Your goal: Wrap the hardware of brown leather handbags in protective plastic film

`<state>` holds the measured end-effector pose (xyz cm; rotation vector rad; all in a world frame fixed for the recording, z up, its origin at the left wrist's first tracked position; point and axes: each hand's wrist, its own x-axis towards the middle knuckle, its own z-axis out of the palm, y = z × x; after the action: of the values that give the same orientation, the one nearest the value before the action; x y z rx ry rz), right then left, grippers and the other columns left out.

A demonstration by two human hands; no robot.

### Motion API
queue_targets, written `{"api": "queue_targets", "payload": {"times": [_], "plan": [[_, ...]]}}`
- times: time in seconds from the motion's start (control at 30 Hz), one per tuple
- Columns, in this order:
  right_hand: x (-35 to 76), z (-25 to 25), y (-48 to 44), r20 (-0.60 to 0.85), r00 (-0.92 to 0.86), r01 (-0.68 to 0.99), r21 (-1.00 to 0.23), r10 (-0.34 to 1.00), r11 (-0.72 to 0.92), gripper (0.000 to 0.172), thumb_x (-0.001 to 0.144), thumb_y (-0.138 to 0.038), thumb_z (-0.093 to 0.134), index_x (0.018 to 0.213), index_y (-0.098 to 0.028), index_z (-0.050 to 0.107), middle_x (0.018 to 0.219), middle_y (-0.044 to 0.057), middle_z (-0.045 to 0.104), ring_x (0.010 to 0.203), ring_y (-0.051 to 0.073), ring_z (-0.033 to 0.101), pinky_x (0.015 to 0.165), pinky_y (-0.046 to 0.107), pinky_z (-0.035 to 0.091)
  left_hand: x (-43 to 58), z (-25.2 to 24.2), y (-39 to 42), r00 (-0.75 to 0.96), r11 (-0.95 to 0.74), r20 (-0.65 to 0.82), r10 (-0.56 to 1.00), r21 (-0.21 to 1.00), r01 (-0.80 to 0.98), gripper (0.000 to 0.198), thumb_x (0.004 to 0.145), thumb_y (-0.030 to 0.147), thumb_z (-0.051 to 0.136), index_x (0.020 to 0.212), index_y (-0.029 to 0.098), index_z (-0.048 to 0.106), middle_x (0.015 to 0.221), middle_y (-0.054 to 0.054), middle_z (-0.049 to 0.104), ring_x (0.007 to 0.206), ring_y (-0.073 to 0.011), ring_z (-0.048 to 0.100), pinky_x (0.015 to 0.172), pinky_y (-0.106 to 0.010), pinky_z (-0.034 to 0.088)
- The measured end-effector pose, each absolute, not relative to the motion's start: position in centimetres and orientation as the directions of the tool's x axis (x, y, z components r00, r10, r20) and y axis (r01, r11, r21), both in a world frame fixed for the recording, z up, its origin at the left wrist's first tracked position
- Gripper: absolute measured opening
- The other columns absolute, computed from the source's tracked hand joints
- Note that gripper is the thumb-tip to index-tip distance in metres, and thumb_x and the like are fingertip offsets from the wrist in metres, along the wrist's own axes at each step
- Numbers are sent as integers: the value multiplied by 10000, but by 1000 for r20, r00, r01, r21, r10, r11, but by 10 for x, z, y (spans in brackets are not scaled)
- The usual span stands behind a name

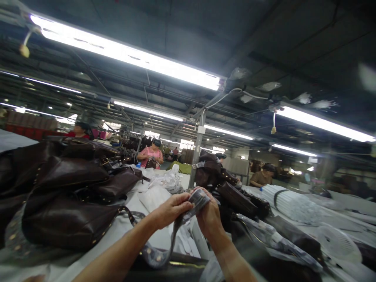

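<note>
A dark strap (200,199) wrapped in clear plastic is held up between my two hands. My left hand (173,207) pinches it from the left, thumb and fingers closed. From the other side, my right hand (209,215) wraps its fingers round the same piece. Below them the strap hangs down in a curve, its lower stretch covered in plastic with studs showing through. It runs down towards a dark brown bag (164,270) with a gold zip, partly cut off at the bottom of the view. My forearms hide part of this bag.
Dark brown studded bags (70,211) are heaped on the left, and more bags (246,196) lie on the right. Crumpled clear plastic (164,182) lies between them. A bundle of white tubes (290,201) and a white fan cover (337,241) are farther right. A metal post (197,152) stands ahead; people work beyond.
</note>
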<state>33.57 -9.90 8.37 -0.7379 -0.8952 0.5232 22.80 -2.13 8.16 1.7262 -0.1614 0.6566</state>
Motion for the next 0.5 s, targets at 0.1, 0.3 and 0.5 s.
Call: {"api": "queue_targets", "payload": {"times": [0.1,0.3,0.5], "plan": [[341,82,-93,526,514,-85,-754,677,651,77,657,-234,615,712,-210,567,640,-22,587,579,141,540,544,248,445,232,78,-20,791,-285,539,291,838,-465,400,754,539,651,794,154,550,654,44,428,609,-92,366,567,-212,298],[368,88,-108,854,-65,868,-206,516,451,310,736,-127,519,1004,-226,637,996,73,672,996,238,602,918,408,461,234,76,-11,779,-397,539,320,823,-406,419,726,551,653,701,148,538,628,47,428,606,-93,346,564,-220,285],[363,103,-112,870,-34,958,-111,492,263,180,799,-187,475,915,-198,612,874,76,623,789,210,591,726,315,464,228,95,-23,854,-127,414,314,910,-394,433,683,537,700,789,166,504,589,46,507,503,-86,465,496,-206,337]]}}
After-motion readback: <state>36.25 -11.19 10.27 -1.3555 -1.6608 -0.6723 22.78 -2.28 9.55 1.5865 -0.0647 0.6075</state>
